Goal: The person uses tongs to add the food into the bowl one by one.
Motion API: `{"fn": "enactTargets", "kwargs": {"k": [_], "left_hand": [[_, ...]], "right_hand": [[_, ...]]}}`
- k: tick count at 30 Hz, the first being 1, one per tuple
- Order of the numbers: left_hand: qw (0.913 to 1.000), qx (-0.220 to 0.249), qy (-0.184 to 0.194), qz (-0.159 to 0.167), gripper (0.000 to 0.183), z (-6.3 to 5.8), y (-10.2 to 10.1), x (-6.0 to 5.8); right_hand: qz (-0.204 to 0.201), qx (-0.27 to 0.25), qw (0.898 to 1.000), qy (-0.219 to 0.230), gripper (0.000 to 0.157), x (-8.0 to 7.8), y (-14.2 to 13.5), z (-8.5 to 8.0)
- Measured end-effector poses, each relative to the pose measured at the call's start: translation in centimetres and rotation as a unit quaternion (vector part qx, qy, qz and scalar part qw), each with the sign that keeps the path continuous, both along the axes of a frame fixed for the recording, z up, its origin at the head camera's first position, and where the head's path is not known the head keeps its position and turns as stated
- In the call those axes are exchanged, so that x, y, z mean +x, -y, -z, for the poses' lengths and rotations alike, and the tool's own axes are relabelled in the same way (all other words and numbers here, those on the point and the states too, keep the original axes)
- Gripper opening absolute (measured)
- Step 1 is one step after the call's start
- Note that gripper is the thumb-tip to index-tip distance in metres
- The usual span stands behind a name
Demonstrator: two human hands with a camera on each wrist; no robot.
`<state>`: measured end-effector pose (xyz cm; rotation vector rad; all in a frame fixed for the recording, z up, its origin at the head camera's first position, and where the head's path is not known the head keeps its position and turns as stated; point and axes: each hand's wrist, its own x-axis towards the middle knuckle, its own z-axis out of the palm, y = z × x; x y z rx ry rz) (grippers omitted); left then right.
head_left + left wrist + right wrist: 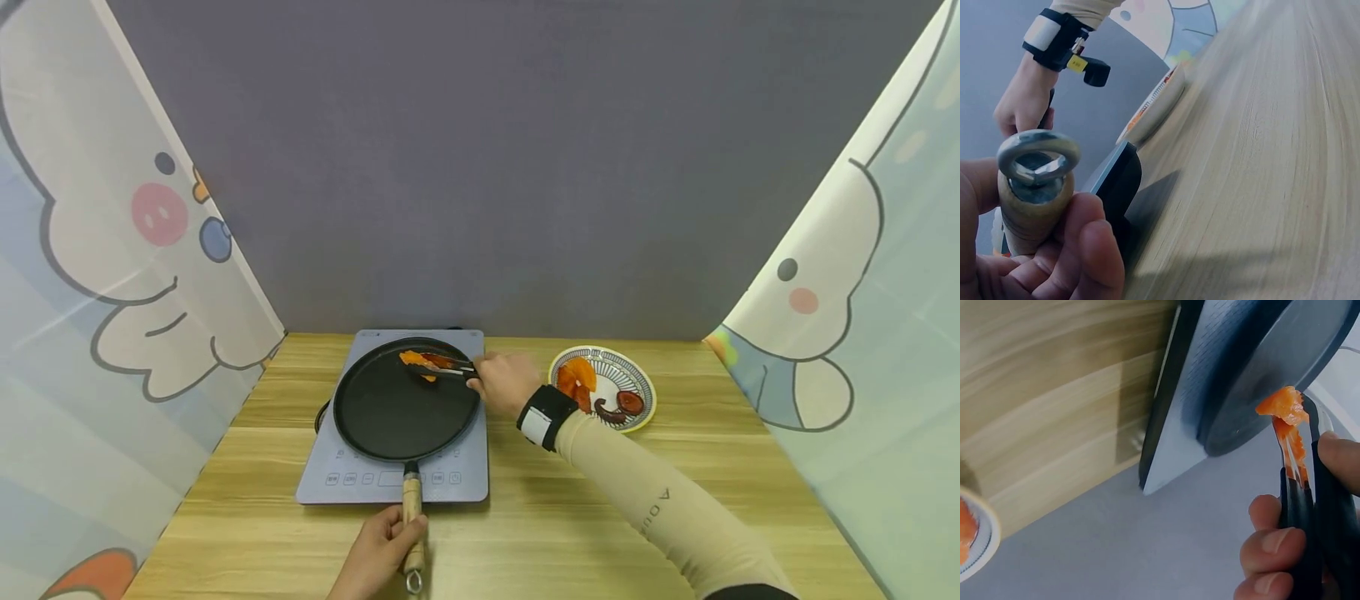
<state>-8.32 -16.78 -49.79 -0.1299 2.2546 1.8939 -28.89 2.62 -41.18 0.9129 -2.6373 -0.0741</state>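
Note:
My left hand (381, 546) grips the wooden handle (412, 500) of a flat black frying pan (405, 408). In the left wrist view the handle's metal ring (1007, 155) points at the camera. My right hand (506, 383) holds black-handled tongs (1300, 528) over the pan's far right part. Between the tongs' tips is a thin, crumpled orange food piece (1285, 405), whose kind I cannot tell. Right of that hand stands a patterned plate (649, 407) bearing orange food pieces (576, 379), a dark curved piece (609, 413) and a dark red round piece (630, 402).
Under the pan lies a light grey induction cooktop (318, 483) with touch controls along its front. Both it and the plate stand on a wood-grain table (555, 533). A grey panel (495, 167) rises behind, and cartoon-printed sheets (885, 375) flank both sides.

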Motion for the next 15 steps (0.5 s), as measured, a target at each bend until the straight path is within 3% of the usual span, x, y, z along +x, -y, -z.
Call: {"fn": "enactTargets", "kwargs": {"k": [15], "left_hand": [[1.0000, 0.000, -0.005, -0.001, 0.028, 0.1, -0.1, 0.0]], "right_hand": [[0.023, -0.030, 0.999, 0.018, 0.029, 0.3, 3.0, 0.2]]}}
